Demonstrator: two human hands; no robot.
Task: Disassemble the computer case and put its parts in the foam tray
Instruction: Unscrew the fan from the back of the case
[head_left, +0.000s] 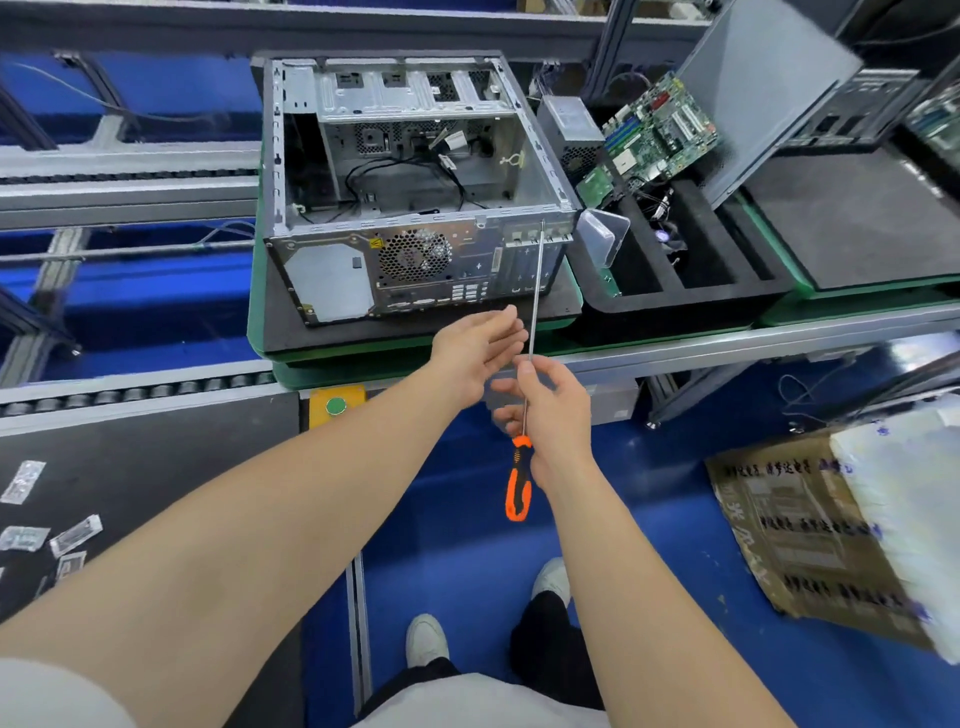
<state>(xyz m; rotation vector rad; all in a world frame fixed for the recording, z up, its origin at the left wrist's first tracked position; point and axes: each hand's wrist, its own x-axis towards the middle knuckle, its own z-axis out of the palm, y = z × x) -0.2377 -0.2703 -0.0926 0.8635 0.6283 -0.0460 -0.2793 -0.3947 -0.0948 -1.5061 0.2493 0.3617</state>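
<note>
Orange-handled screwdriver (518, 483) pinched by its shaft in the right hand (550, 410).
Left hand (475, 353) open beside the grip; computer case (415, 208) beyond it, foam tray (675, 306) further right.

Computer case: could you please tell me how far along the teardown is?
Done: the computer case is open, with circuit board and power supply out by the foam tray. In hand: the right hand pinches a screwdriver, tip at the case's rear. Remaining: cables inside.

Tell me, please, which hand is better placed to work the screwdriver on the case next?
Probably the right: the right hand pinches the screwdriver by its shaft, tip toward the case rear, while the left hand is open beside it.
</note>
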